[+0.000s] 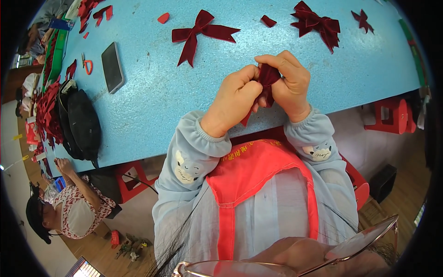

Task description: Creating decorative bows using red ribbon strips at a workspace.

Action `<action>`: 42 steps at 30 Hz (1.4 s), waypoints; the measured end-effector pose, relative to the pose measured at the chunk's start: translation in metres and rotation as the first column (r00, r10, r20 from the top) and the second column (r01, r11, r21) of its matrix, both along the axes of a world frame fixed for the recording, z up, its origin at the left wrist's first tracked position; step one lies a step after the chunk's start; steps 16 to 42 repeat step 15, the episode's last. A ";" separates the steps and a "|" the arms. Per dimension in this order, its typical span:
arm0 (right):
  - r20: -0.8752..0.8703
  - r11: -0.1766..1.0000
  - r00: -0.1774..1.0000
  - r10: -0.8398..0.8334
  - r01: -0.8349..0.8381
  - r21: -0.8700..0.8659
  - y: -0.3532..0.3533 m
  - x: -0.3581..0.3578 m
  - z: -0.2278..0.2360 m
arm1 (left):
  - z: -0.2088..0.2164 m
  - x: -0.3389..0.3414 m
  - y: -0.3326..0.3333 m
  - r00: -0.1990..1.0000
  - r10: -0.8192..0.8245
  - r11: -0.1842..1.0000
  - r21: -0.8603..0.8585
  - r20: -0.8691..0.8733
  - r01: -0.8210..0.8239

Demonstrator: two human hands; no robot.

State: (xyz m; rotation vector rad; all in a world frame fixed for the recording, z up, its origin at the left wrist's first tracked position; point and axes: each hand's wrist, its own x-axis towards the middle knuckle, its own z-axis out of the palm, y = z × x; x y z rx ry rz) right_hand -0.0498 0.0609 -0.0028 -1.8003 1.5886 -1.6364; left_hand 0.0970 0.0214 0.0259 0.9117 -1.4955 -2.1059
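Observation:
Between both hands is a dark red velvet bow point(268, 76), held above the near edge of the blue table. My left hand point(237, 97) is closed on its left side, the thumb pressing near the middle. My right hand point(291, 83) pinches the upper right part with bent fingers. A ribbon tail hangs below the left fingers; the bow's knot is partly hidden. Beyond my hands lies a larger velvet bow point(199, 33) with spread tails. To the far right sit a cluster of velvet bows point(317, 25) and a small bow point(362, 21).
A phone point(112, 67), red-handled scissors point(87, 64) and a black bag point(80, 120) lie on the table's left. Red ribbon pieces point(48, 111) pile beside the bag. Small velvet scraps point(268, 21) lie at the back. Another person point(76, 203) sits at the left; red stools point(390, 115) stand below.

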 end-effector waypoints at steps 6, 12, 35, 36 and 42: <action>-0.003 0.999 0.999 0.049 -0.049 0.021 -0.006 -0.003 0.001 | -0.015 0.000 0.002 0.993 0.086 0.995 0.050 -0.081 -0.082; -0.072 0.998 0.997 -0.001 0.006 0.065 -0.006 0.001 -0.002 | -0.012 0.005 0.000 0.987 0.089 0.985 0.157 -0.133 -0.068; 0.115 0.990 0.993 0.007 -0.023 0.142 0.002 0.006 -0.004 | -0.010 0.008 0.001 0.993 0.030 0.995 0.095 -0.115 -0.019; 0.115 0.990 0.993 0.007 -0.023 0.142 0.002 0.006 -0.004 | -0.010 0.008 0.001 0.993 0.030 0.995 0.095 -0.115 -0.019; 0.115 0.990 0.993 0.007 -0.023 0.142 0.002 0.006 -0.004 | -0.010 0.008 0.001 0.993 0.030 0.995 0.095 -0.115 -0.019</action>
